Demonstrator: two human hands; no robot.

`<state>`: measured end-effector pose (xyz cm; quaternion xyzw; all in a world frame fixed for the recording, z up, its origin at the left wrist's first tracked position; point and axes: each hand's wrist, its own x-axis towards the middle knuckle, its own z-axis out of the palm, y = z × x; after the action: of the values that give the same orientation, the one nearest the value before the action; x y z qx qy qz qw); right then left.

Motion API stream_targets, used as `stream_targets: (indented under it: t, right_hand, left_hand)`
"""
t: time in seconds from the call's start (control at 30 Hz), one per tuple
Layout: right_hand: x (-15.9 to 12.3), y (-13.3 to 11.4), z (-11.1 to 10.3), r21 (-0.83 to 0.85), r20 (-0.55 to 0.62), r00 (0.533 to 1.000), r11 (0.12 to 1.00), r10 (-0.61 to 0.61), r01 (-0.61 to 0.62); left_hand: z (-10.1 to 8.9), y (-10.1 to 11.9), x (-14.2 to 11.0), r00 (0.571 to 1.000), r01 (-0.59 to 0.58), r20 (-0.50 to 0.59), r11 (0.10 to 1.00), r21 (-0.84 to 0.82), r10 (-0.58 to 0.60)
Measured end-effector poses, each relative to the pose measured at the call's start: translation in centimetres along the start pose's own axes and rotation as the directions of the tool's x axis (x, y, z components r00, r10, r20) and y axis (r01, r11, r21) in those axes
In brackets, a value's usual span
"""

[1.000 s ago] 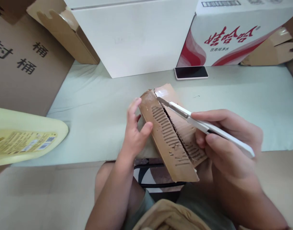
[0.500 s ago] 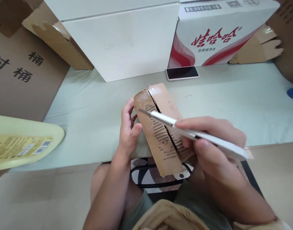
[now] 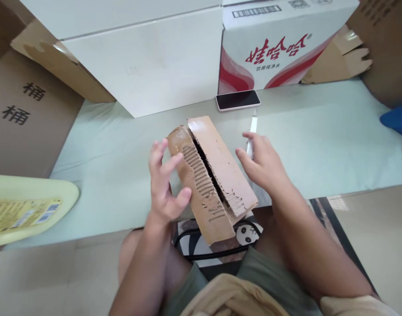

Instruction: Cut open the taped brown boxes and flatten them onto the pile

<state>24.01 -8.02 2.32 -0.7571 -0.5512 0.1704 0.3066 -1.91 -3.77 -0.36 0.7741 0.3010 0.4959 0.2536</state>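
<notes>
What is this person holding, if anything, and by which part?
The right hand covers the near end of the slim white utility knife; whether it grips it cannot be told. The left hand, spread at the torn brown cardboard box, shows no grip.

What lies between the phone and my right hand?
In the head view, the far part of the white knife lies between the phone and the right hand, with pale green cloth around it.
</notes>
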Motion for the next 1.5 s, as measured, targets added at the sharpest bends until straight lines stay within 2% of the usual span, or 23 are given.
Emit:
stream_targets:
  t: [0.07,0.13,0.2,0.27,0.4,0.5,0.6,0.7,0.8,0.93,1.0,1.07,1.2,1.27,1.33,1.43,1.5]
  right_hand:
    - [0.2,0.6,0.8,-0.112,0.131,0.983,0.987,0.13,-0.116]
    - [0.3,1.1,1.3,-0.179,0.21,0.954,0.968,0.212,-0.175]
    - [0.3,1.5,1.8,-0.204,0.239,0.948,0.966,0.208,-0.16]
    - [0.3,2.0,2.0,-0.208,0.224,0.966,0.975,0.132,-0.085]
    - [0.3,2.8,2.0,-0.161,0.084,0.995,0.985,-0.046,0.059]
    - [0.5,2.8,1.7,-0.071,0.07,0.994,0.994,-0.079,0.084]
    - [0.7,2.7,1.5,0.021,0.065,0.993,0.995,-0.097,0.095]
    - [0.7,2.5,1.5,0.108,0.053,0.99,0.987,-0.129,0.123]
    - [0.7,2.4,1.8,0.194,0.115,0.985,0.976,-0.127,0.103]
    - [0.5,2.3,2.5,0.346,0.259,0.964,0.938,-0.058,-0.037]
    - [0.4,2.3,3.0,0.452,0.298,0.95,0.89,-0.091,-0.057]
    - [0.3,2.4,3.4,0.546,0.284,0.948,0.837,-0.146,-0.035]
    - [0.3,2.1,4.0,0.581,0.209,0.955,0.812,-0.211,0.052]
    - [0.3,1.9,4.2,0.589,0.2,0.947,0.803,-0.251,0.089]
    - [0.3,1.7,4.3,0.591,0.195,0.941,0.799,-0.275,0.112]
    - [0.2,1.6,4.3,0.504,0.17,0.953,0.853,-0.251,0.134]
    - [0.1,1.8,4.3,0.444,0.147,0.955,0.88,-0.258,0.169]
  left_hand:
    - [0.1,1.5,0.5,0.991,-0.124,0.054,0.991,0.044,0.121]
    - [0.3,2.8,0.7,0.979,-0.164,0.132,0.986,0.042,0.157]
    - [0.6,3.6,0.6,0.971,-0.144,0.199,0.988,0.055,0.131]
    - [0.8,3.6,0.4,0.977,-0.091,0.201,0.993,0.072,0.075]
    - [0.8,2.2,0.1,0.994,-0.028,0.103,0.999,0.035,0.024]
    - [0.6,1.3,0.7,1.0,0.018,-0.015,1.0,-0.025,-0.019]
    - [0.3,0.7,1.6,0.973,0.082,-0.197,0.978,-0.191,-0.12]
    - [-0.3,-0.3,2.3,0.921,0.164,-0.274,0.913,-0.373,-0.277]
    - [-1.3,-2.0,2.2,0.848,0.362,-0.213,0.824,-0.437,-0.485]
    - [-1.9,-4.1,1.4,0.703,0.615,-0.116,0.681,-0.397,-0.702]
    - [-1.9,-4.6,1.1,0.637,0.669,-0.115,0.62,-0.409,-0.763]
    - [-1.7,-4.7,0.8,0.58,0.684,-0.13,0.568,-0.458,-0.804]
    - [-1.6,-4.3,0.7,0.516,0.721,-0.093,0.49,-0.49,-0.852]
    - [-1.6,-4.0,0.7,0.518,0.721,-0.086,0.489,-0.491,-0.851]
    - [-1.5,-3.9,0.6,0.54,0.701,-0.089,0.506,-0.503,-0.837]
    - [-1.2,-4.2,0.3,0.575,0.698,-0.063,0.529,-0.483,-0.816]
    - [-1.0,-4.6,0.0,0.583,0.712,-0.039,0.533,-0.457,-0.812]
